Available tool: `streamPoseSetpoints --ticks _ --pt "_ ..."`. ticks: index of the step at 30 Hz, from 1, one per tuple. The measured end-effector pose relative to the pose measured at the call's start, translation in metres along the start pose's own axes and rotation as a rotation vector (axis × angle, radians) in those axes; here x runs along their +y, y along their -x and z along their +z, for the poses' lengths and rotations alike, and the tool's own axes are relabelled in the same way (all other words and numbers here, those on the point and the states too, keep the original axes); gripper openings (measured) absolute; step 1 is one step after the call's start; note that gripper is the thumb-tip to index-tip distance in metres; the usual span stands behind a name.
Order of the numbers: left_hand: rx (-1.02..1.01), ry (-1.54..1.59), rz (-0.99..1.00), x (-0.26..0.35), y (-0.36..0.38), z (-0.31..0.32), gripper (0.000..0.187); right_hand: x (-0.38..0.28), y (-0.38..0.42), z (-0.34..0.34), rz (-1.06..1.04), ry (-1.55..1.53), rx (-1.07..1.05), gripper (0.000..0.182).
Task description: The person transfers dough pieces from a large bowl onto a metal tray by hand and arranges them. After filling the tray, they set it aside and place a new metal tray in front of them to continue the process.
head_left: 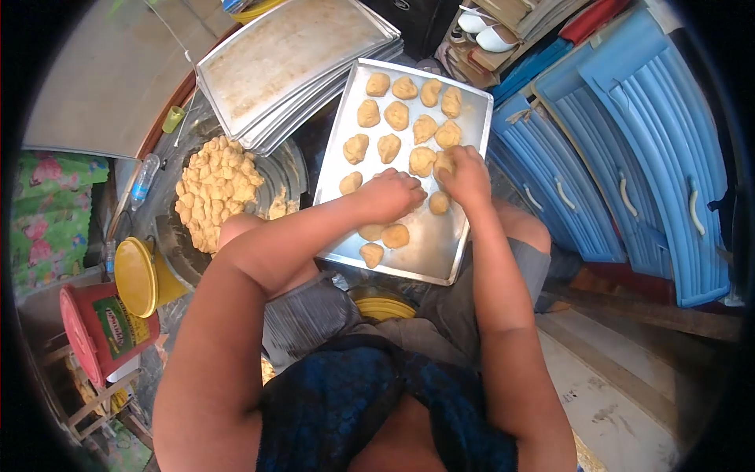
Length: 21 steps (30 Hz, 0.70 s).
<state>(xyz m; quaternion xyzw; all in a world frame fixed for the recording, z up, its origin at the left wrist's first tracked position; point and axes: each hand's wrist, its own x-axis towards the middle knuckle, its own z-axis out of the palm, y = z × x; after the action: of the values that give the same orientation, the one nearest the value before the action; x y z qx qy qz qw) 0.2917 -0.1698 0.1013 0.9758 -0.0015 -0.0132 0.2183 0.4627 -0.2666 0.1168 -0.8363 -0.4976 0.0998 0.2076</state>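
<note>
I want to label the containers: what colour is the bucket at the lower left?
The bucket is red with a green label; the head view shows it.

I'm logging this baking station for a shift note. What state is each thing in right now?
Tray: partly filled with dough pieces in rows.
Dough pile: heaped in the metal bowl.
Stacked trays: bare, no dough.
Left hand: closed over the tray, contents hidden.
Right hand: fingers on a dough piece.
Yellow tub: lid on.
Red bucket: lid on, tipped sideways.
Bottle: capped.
</note>
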Motion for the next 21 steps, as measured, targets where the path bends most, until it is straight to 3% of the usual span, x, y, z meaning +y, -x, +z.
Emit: streamPoseSetpoints --ticks 2,6,11,14,16,20,21 --pt "0.101 -0.005 0.016 -0.001 -0.001 -0.003 0.033 -0.008 -0.002 0.004 -0.067 0.028 0.014 0.038" --pt "0.162 -0.022 -0.198 -0.006 -0.001 -0.022 0.023 -0.015 -0.002 0.026 -0.195 0.05 -0.018 0.043" --pt "0.356 -0.085 -0.336 -0.034 0.005 -0.033 0.019 -0.018 -0.004 0.022 -0.183 0.025 -0.155 0.044" --pt "0.405 -0.118 -0.342 -0.041 0.008 -0.036 0.02 -0.008 -0.013 0.016 -0.096 -0.008 0.007 0.043" --pt "0.431 -0.121 -0.363 -0.04 0.008 -0.041 0.022 0.001 -0.025 0.013 -0.063 -0.079 0.233 0.046" --pt "0.484 -0.106 -0.478 -0.056 0.013 -0.045 0.019 0.021 -0.038 0.03 -0.055 -0.055 0.099 0.042" --pt "0.446 -0.109 -0.531 -0.062 0.015 -0.048 0.023 0.02 -0.037 0.031 -0.074 -0.07 0.167 0.038"
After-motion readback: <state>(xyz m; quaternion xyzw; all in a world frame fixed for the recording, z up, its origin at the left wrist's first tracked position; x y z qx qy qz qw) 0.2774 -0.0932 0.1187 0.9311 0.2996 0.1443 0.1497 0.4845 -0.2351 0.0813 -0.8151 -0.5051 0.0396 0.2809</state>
